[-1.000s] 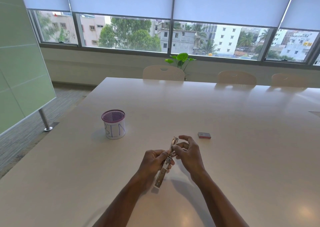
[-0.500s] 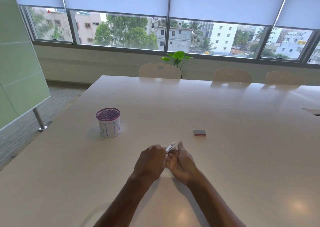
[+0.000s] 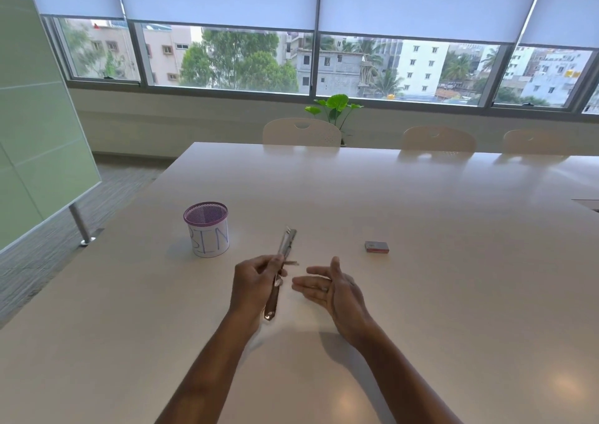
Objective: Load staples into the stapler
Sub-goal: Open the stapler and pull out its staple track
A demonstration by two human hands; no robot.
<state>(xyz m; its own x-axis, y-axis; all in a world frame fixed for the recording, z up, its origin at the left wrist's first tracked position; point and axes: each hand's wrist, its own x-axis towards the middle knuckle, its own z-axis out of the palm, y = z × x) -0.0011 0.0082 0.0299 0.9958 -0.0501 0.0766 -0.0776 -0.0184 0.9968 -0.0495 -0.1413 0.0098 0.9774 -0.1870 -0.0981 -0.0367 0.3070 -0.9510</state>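
A slim metal stapler (image 3: pixel 285 251) is held above the table by my left hand (image 3: pixel 256 281), which grips its middle; the stapler is swung open lengthwise, its far end pointing away from me and its near end showing below my palm. A thin metal part sticks out sideways near my thumb. My right hand (image 3: pixel 330 289) hovers just right of the stapler, palm turned up, fingers apart and holding nothing. A small red box of staples (image 3: pixel 376 246) lies on the table to the far right of my hands.
A white cup with a purple mesh rim (image 3: pixel 207 229), marked "BIN", stands left of the stapler. The large pale table (image 3: pixel 421 294) stretches ahead. Chairs (image 3: pixel 301 132) line its far edge under the windows. A green glass panel (image 3: pixel 32 132) stands on the left.
My hands were pressed together around the stapler half a second ago. My right hand has let go and pulled away to the right, and the stapler now shows opened out in my left hand.
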